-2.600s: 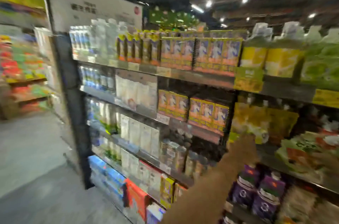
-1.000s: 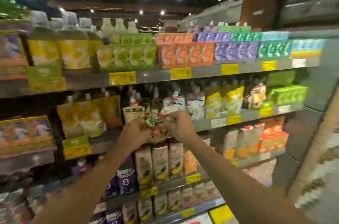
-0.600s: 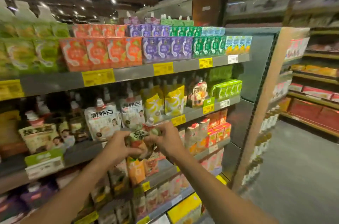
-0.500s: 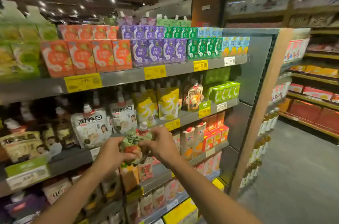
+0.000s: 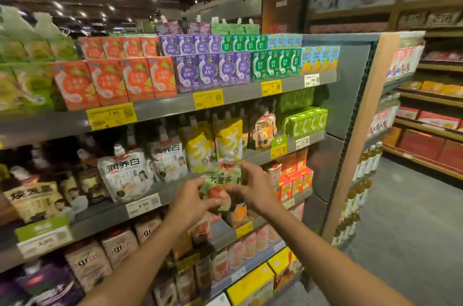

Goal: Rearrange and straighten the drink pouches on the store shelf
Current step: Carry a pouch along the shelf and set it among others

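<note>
Both hands hold one green drink pouch with a white spout and red fruit print, upright in front of the middle shelf. My left hand grips its left side, my right hand its right side. Behind it on that shelf stand white pouches, yellow pouches and a pouch with a cartoon print. Brown-labelled pouches stand further left, blurred.
The shelf above carries orange, purple and green juice cartons with yellow price tags. Green carton packs stand at the middle shelf's right end. Lower shelves hold more pouches and red cartons. An aisle floor opens to the right.
My view has swung right along the shelving. Both hands have carried the green pouch rightward, from the brown pouches to in front of the yellow ones.
</note>
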Action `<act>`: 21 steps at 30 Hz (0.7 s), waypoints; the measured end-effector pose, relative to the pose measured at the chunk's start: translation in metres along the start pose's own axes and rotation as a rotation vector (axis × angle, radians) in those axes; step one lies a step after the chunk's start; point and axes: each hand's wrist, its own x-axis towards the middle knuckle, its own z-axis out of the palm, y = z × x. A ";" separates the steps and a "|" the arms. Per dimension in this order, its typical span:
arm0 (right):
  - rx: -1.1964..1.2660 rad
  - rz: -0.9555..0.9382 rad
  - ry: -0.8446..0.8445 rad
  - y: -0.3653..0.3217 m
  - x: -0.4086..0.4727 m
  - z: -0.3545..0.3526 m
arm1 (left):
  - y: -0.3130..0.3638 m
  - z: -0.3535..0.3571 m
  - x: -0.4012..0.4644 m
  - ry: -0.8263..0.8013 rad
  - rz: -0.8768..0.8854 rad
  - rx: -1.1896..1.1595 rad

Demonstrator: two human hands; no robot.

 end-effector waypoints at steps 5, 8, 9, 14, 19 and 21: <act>-0.185 -0.033 0.203 0.018 0.043 -0.069 | 0.011 0.045 0.016 -0.039 -0.010 0.042; -0.241 -0.046 0.262 0.041 0.103 -0.093 | 0.023 0.067 0.047 -0.020 -0.017 0.175; -0.259 -0.043 0.269 0.050 0.123 -0.096 | 0.027 0.074 0.059 -0.012 -0.041 0.199; -0.271 -0.085 0.216 0.075 0.168 -0.095 | 0.044 0.095 0.096 -0.048 -0.182 0.283; -0.218 -0.104 0.131 0.074 0.186 -0.088 | 0.049 0.089 0.102 -0.019 -0.268 0.258; -0.232 -0.086 0.059 0.070 0.191 -0.084 | 0.049 0.089 0.097 -0.024 -0.306 0.242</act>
